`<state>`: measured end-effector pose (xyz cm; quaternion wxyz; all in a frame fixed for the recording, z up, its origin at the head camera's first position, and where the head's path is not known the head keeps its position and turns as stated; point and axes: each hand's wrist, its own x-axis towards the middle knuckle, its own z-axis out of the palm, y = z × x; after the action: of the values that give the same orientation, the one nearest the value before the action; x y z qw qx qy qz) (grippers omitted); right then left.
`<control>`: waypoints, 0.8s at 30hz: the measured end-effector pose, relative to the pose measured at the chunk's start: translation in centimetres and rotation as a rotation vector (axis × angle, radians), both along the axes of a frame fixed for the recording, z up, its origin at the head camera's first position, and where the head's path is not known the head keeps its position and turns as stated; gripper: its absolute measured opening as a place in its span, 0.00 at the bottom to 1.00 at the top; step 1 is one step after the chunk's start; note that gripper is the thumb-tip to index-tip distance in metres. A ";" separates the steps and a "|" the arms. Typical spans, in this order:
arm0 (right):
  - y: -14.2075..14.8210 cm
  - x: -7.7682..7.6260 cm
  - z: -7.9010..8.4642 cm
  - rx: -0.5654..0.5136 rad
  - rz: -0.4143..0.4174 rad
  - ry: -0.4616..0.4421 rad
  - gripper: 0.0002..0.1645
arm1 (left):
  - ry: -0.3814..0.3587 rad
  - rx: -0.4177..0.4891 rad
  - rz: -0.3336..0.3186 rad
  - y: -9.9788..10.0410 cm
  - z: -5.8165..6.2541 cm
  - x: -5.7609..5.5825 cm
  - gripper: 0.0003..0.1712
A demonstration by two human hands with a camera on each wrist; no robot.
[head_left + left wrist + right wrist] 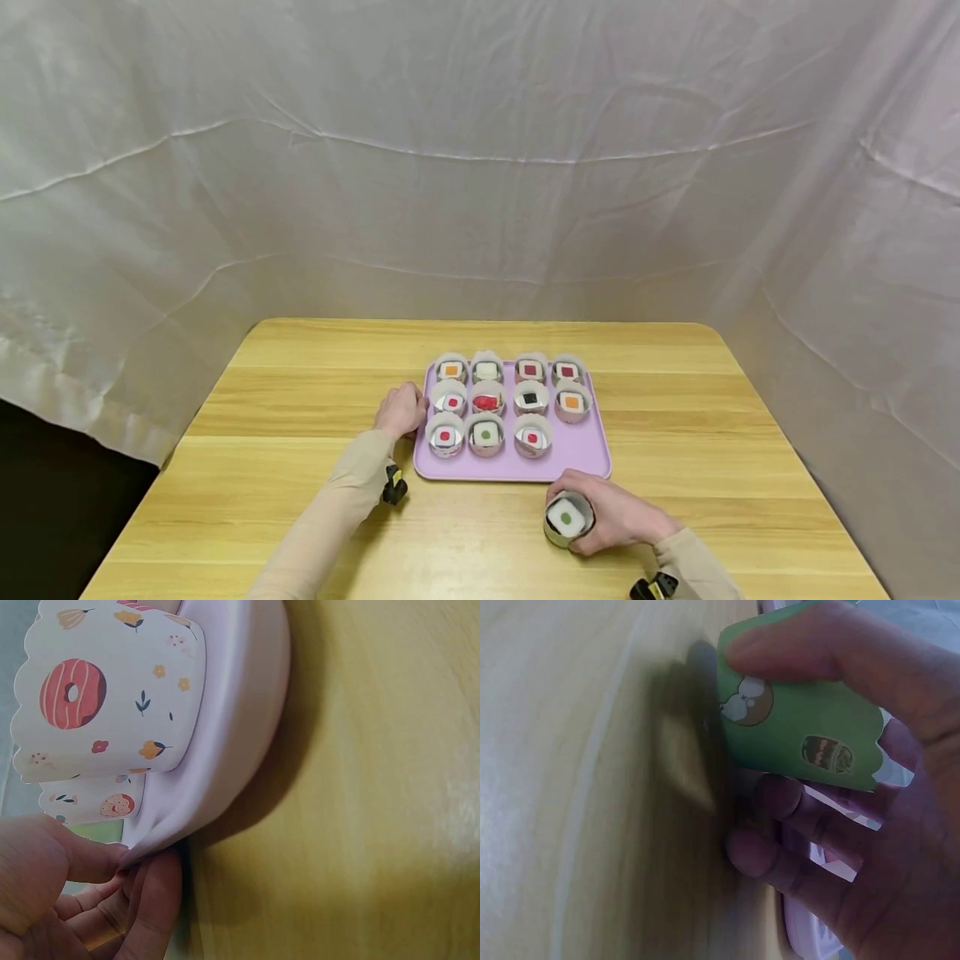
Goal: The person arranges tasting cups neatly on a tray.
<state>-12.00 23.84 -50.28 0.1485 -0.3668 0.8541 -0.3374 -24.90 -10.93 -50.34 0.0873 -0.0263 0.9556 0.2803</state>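
My left hand pinches the left rim of a lilac tray between thumb and fingers. Several paper baking cups stand in rows on it, each with a small piece of sushi inside. In the left wrist view, a white cup with a doughnut print sits just inside the rim. In front of the tray's near right corner, my right hand grips a green paper cup with a scalloped edge, thumb and fingers around its side. Inside lies a white sushi roll with a green centre.
The tray lies on a wood-grain table. On the tray, a bare patch shows at the near right corner, beside a cup with a red-centred roll. A pale cloth curtain hangs behind the table and along both sides.
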 end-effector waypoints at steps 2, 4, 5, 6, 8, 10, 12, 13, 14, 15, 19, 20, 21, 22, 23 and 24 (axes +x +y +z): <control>0.0 0.0 0.1 -0.004 -0.012 0.019 0.34 | -0.008 0.003 0.001 0.0 0.0 -0.1 0.11; 0.0 0.0 0.2 -0.011 -0.021 0.045 0.34 | -0.012 0.005 0.002 0.0 -0.1 -0.1 0.10; 0.0 0.0 0.3 -0.018 -0.025 0.062 0.34 | -0.015 0.010 0.005 0.0 -0.1 -0.1 0.10; 0.0 0.0 0.3 -0.026 -0.030 0.081 0.34 | -0.016 0.012 0.003 0.0 -0.1 -0.1 0.10; 0.1 0.0 0.4 -0.045 -0.034 0.121 0.35 | -0.017 0.013 0.004 0.0 -0.1 -0.1 0.10; 0.1 -0.1 0.5 -0.060 -0.045 0.146 0.35 | -0.017 0.011 0.001 0.0 -0.1 -0.1 0.10; 0.2 -0.1 0.6 -0.065 -0.064 0.160 0.36 | -0.016 0.010 0.001 0.0 0.0 -0.1 0.10; 0.2 -0.2 0.7 -0.069 -0.071 0.164 0.37 | -0.017 0.011 0.003 0.0 0.0 -0.1 0.10; 0.2 -0.2 0.8 -0.068 -0.084 0.161 0.37 | -0.019 0.013 0.004 0.0 0.0 -0.1 0.10; 0.3 -0.2 0.9 -0.069 -0.094 0.159 0.37 | -0.019 0.015 0.002 0.0 0.0 -0.1 0.10; 0.3 -0.4 1.3 -0.071 -0.128 0.174 0.38 | -0.020 0.023 0.002 0.0 0.0 -0.2 0.10; 0.4 -0.5 1.4 -0.066 -0.140 0.178 0.39 | -0.017 0.022 0.000 0.0 -0.1 -0.2 0.10; 0.4 -0.5 1.5 -0.064 -0.148 0.189 0.39 | -0.013 0.019 0.000 0.0 -0.2 -0.2 0.10; 0.4 -0.6 1.6 -0.059 -0.156 0.203 0.39 | -0.012 0.019 -0.001 0.0 -0.2 -0.3 0.10; 0.5 -0.7 1.8 -0.051 -0.164 0.212 0.38 | -0.012 0.021 -0.001 0.0 -0.2 -0.2 0.10; 0.5 -0.7 1.9 -0.049 -0.171 0.227 0.38 | -0.010 0.021 0.000 0.0 -0.2 -0.2 0.10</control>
<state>-12.72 24.36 -48.39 0.0126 -0.3320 0.8851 -0.3260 -25.09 -10.94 -50.57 0.0925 -0.0270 0.9521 0.2903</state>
